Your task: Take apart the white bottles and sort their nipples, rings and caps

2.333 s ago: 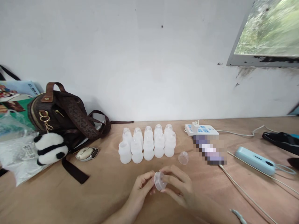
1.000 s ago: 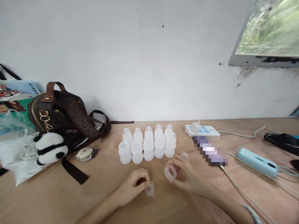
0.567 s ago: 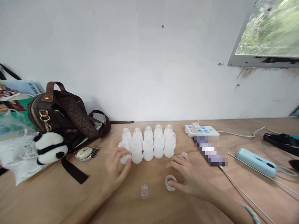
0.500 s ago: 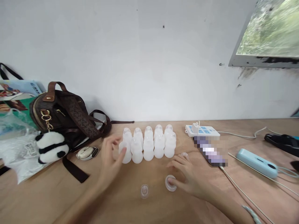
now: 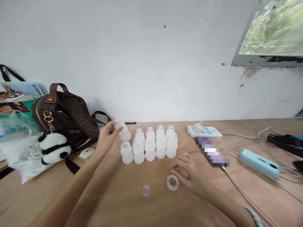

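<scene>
At the back left, my left hand (image 5: 107, 135) grips a white baby bottle (image 5: 124, 133) by its clear domed top, and the bottle leans. Just in front of it stands an uncapped bottle (image 5: 127, 153) with a bare neck. To its right, several capped bottles (image 5: 150, 149) stand in two close rows. My right hand (image 5: 186, 171) hovers low over the table with loosely curled fingers apart. By its thumb lies a translucent screw ring (image 5: 172, 183); a clear cap (image 5: 187, 154) shows partly behind its fingers. A clear nipple (image 5: 146, 191) lies nearer the front.
On the left are a brown backpack (image 5: 68, 110) with a panda plush (image 5: 55, 148), a plastic bag (image 5: 21, 157) and a computer mouse (image 5: 86, 154). A power strip (image 5: 208, 131), a phone (image 5: 211, 151) with a cable and a light-blue device (image 5: 259, 163) lie on the right.
My left hand has taken hold of the back-left bottle and tilted it up and left, out of its row. The right thumb has come off the ring.
</scene>
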A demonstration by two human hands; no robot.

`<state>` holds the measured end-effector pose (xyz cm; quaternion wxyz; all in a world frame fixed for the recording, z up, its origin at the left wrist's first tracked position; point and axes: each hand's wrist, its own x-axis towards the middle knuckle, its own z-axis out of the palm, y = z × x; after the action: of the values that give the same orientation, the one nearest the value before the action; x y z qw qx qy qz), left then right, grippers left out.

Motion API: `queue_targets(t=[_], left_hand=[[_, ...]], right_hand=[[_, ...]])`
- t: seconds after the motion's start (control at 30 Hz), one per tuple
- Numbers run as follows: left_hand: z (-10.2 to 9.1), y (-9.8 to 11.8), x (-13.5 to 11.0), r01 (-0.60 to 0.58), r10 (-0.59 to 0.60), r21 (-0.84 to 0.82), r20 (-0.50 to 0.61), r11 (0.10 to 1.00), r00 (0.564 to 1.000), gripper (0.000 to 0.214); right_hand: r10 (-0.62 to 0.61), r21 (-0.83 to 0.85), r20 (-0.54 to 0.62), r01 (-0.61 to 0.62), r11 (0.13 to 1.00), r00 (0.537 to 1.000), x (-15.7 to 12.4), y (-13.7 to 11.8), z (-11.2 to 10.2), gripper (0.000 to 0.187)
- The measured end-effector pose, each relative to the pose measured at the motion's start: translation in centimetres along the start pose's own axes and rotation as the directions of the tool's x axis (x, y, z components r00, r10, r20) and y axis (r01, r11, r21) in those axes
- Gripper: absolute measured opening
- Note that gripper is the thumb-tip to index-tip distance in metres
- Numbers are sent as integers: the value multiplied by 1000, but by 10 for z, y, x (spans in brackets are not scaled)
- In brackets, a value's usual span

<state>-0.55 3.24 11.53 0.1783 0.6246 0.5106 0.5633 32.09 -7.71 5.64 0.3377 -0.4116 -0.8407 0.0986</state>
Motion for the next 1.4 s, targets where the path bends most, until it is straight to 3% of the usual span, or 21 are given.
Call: queue_targets(t=[0.03,0.1,0.13,0.23,0.3,0.37,0.43,0.5,0.57,0.63,0.73,0.83,0.9,0.97,1.03,1.1,1.17,1.23,1.27,1.33,1.4], left_hand=[[-5,8,-2,-56,58,26,-104,998,993,43],[-13,28,-12,-251,306,205,-316,946,898,38],[-15,37,-20,-332,421,306,-297,892,857,38],[-6,60,-53,-584,655,490,35,647,755,37],[10,69,-80,-768,724,475,327,429,607,38],[30,74,-106,-861,699,416,521,294,490,40],[47,77,-127,-898,692,389,591,206,415,34],[58,79,-140,-910,707,383,598,160,377,35],[62,79,-145,-910,728,391,583,138,361,34],[61,77,-144,-897,724,419,576,139,381,33],[56,71,-140,-844,634,500,592,195,498,36],[50,69,-137,-794,461,490,646,360,608,33],[45,76,-134,-725,293,418,717,547,633,20],[38,86,-130,-565,114,347,772,748,625,19],[31,96,-124,-321,-25,285,781,903,623,27],[26,100,-120,7,-159,187,811,982,563,27],[26,97,-118,383,-238,85,897,920,372,25],[28,87,-118,674,-172,24,973,738,154,30],[29,80,-119,758,-112,-1,989,652,97,35],[28,69,-121,840,-26,-65,995,538,94,45],[23,61,-122,855,-23,-141,984,498,176,50]], right_hand=[[-3,8,-18,3,1000,1000,0,0,0,11],[-3,33,-59,5,999,998,0,-2,-1,13],[6,53,-76,-2,999,997,0,-3,-1,13],[71,168,-98,-54,984,993,-3,-8,-2,11],[97,286,-60,-76,955,993,-6,-13,-2,19],[85,393,-9,-75,916,996,-9,-18,0,35],[61,471,23,-65,880,998,-12,-23,3,49],[74,520,29,-78,850,997,-13,-28,7,42],[107,545,30,-106,832,994,-13,-31,10,22],[134,539,14,-120,834,991,-12,-30,12,14],[126,453,-29,-99,886,992,-12,-24,11,18],[53,307,-57,-33,951,997,-14,-15,7,24],[-32,223,-65,46,974,997,-15,-12,4,28],[-125,164,-85,138,977,988,-13,-13,-1,30],[-213,130,-114,227,965,970,-11,-18,-7,32],[-284,100,-148,300,949,947,-8,-24,-11,32],[-353,71,-177,369,927,919,-6,-28,-15,33],[-384,36,-217,400,916,898,-5,-26,-18,33],[-372,14,-256,388,922,892,-4,-22,-19,31],[-275,-42,-370,280,959,887,-1,-8,-25,26],[-132,-94,-476,98,991,870,3,11,-33,22]])
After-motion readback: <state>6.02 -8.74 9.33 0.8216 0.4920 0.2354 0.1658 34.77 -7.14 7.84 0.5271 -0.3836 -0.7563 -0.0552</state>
